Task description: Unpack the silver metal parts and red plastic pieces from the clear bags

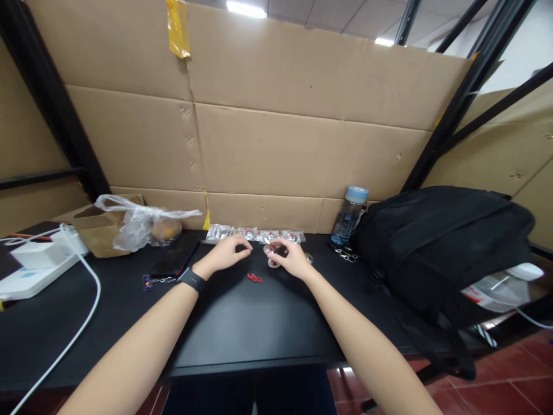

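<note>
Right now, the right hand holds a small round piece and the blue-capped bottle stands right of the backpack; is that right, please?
Not quite: the head view shows the bottle left of the backpack. The right hand does hold the small round piece.

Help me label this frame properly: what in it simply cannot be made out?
Head view, the only one.
Too small: the small part pinched in the right hand, half covered by its fingers; the red piece on the table.
Hidden: whether the left hand holds anything, under its curled fingers.
Blurred: what the packets by the cardboard wall contain.
Veiled by film: the round thing in the plastic bag.
</note>
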Demonstrator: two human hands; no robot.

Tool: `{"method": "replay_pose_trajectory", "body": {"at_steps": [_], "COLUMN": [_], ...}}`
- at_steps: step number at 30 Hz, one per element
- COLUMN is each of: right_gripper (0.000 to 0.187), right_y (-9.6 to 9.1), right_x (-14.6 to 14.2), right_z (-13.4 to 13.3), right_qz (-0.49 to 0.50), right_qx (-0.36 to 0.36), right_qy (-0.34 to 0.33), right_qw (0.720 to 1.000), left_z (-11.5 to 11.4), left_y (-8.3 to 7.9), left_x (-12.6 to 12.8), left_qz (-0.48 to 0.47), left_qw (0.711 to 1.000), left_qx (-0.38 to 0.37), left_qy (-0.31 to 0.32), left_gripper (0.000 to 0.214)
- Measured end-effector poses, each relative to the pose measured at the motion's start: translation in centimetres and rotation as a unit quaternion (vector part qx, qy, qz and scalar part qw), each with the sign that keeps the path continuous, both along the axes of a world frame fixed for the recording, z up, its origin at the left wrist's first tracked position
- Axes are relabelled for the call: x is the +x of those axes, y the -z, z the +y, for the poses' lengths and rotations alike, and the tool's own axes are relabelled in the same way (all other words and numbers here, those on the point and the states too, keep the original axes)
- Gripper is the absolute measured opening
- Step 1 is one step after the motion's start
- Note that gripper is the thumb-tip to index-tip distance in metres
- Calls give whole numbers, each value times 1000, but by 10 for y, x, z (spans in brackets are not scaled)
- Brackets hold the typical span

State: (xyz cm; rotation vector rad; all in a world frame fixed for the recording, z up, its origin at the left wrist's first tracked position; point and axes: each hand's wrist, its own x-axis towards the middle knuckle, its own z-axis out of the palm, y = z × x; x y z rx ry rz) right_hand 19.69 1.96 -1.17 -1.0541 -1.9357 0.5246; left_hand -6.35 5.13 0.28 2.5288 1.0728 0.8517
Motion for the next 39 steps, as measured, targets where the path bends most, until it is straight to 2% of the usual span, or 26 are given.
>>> {"method": "replay_pose_trajectory", "body": {"at_steps": [1, 4, 8, 13, 19, 21, 24, 27, 29, 31, 34, 37, 39], "right_gripper": [38, 45, 51, 52, 52, 52, 49, 42, 37, 31, 34, 36, 36], "right_y": [-2, -7, -12, -13, -12, -13, -19, -26, -29, -28, -21, -15, -14], "right_x": [-1, -6, -12, -14, -15, -14, -4, 21, 44, 66, 90, 100, 102], "right_z": [0, -5, -13, -19, -18, -17, -15, -9, -4, 3, 11, 16, 17], "right_qz": [45, 136, 175, 196, 192, 179, 137, 42, -38, -82, -131, -154, -161], "right_qx": [-16, -72, -116, -154, -158, -152, -112, -31, -8, -29, -77, -88, -90], "right_qy": [4, -16, -52, -90, -94, -92, -67, 8, 70, 98, 80, 80, 83], "right_qw": [999, 988, 976, 964, 964, 968, 982, 999, 997, 991, 985, 981, 979], "left_z": [-3, -11, -16, -18, -21, -21, -22, -22, -21, -19, -20, -22, -24], "left_y": [2, 7, 9, 9, 10, 8, 1, -5, -7, -8, -6, -4, -4], "left_x": [9, 32, 45, 44, 46, 44, 35, 22, 15, 11, 10, 13, 15], "left_qz": [-29, -115, -176, -195, -181, -156, -58, 65, 110, 127, 133, 137, 141], "left_qw": [999, 991, 982, 976, 979, 986, 998, 996, 990, 987, 987, 987, 985], "left_qx": [-22, -45, -54, -80, -82, -62, -15, 3, -4, -10, -14, -18, -21], "left_qy": [29, 41, 50, 54, 39, 19, 7, 57, 89, 97, 85, 84, 93], "left_gripper": [24, 27, 24, 21, 19, 14, 8, 7, 8, 8, 11, 26, 27]}}
